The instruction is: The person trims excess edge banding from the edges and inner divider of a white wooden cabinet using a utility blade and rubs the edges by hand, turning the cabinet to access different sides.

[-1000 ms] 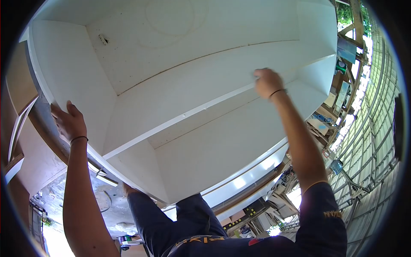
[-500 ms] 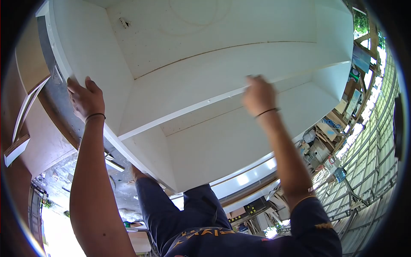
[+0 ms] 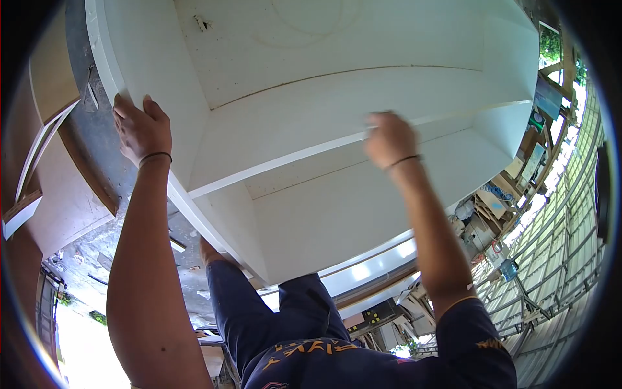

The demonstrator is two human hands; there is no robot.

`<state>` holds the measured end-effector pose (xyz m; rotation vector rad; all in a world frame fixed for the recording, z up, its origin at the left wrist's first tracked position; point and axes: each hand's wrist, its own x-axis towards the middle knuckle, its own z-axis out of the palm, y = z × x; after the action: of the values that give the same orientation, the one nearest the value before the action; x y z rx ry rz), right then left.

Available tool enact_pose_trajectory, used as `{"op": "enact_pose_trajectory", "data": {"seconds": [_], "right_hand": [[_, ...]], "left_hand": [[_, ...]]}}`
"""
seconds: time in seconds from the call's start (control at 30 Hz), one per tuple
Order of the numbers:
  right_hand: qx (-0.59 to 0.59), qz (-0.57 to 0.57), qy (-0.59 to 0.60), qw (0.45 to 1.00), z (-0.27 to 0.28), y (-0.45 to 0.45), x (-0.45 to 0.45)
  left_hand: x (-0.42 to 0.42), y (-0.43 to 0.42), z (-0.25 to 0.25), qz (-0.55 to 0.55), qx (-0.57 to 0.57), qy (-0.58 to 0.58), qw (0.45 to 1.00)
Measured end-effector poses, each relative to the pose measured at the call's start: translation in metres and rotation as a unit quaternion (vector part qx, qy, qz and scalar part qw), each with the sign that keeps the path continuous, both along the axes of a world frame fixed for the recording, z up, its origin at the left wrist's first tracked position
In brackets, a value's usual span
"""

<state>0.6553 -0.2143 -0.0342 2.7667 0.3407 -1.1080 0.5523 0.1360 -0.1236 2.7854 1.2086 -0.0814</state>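
Observation:
A large white cabinet (image 3: 324, 227) with a long divider (image 3: 278, 161) fills the middle of the view. My left hand (image 3: 144, 129) is wrapped round the edge of its left side panel (image 3: 184, 206). Close to the divider's front edge is my right hand (image 3: 392, 139), slightly blurred, its fingers curled round something small that I cannot make out. Dark bands circle both wrists. The cabinet's back panel (image 3: 259, 58) has a small hole and a brownish seam.
Curved wooden panels (image 3: 71, 188) stand at the left beside a littered floor (image 3: 97, 272). Boards and clutter (image 3: 489, 201) lie at the right, near a blue water bottle (image 3: 509, 269) and a metal lattice wall (image 3: 564, 240). My legs are below the cabinet.
The cabinet and my left hand appear further right in view. My right hand has moved left along the divider, still closed.

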Motion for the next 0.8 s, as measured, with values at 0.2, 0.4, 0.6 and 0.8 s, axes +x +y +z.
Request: {"op": "enact_pose_trajectory", "data": {"seconds": [0.2, 0.4, 0.6, 0.8], "right_hand": [[0.111, 0.016, 0.189, 0.976, 0.01, 0.14, -0.069], [-0.109, -0.02, 0.028, 0.993, 0.0, -0.024, 0.039], [0.2, 0.06, 0.088, 0.974, 0.0, 0.117, -0.075], [0.341, -0.046, -0.185, 0.921, -0.038, 0.021, -0.004]], "left_hand": [[-0.004, 0.003, -0.006, -0.022, 0.009, -0.022, 0.999], [-0.002, 0.002, -0.005, -0.007, 0.006, -0.015, 1.0], [-0.002, 0.006, -0.008, -0.015, 0.027, -0.025, 0.999], [-0.001, 0.01, -0.006, -0.022, 0.028, -0.008, 0.999]]}}
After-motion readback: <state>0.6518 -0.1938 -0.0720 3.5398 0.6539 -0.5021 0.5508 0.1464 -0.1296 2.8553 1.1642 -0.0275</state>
